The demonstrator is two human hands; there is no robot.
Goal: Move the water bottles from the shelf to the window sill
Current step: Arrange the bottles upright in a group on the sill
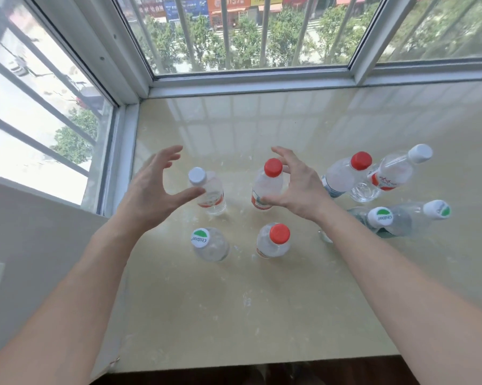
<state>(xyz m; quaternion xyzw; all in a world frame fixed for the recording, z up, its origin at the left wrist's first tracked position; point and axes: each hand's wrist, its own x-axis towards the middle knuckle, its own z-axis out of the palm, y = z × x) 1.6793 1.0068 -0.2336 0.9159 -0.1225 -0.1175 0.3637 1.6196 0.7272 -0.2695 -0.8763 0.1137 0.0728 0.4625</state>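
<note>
Cream stone forms the window sill (262,301), where eight clear water bottles stand upright, all nearer its left half and well back from the front edge. Both bare hands hover above the back pair with fingers spread, gripping nothing. The left hand (153,194) is curved open just left of the white-capped bottle (209,190); its thumb reaches toward that bottle's shoulder, and whether it touches cannot be told. The right hand (298,184) is open just right of a red-capped bottle (267,184), fingers arched over the cap and thumb crossing the label; contact there is also unclear. Nearer the front edge stand a green-and-white-capped bottle (210,244) and another red-capped one (274,241), apart from both hands. Toward the right edge four more cluster: a red cap (342,173) and white cap (395,170) touching, and in front of them two green-and-white caps (381,218) (417,219) side by side, partly behind the right wrist.
</note>
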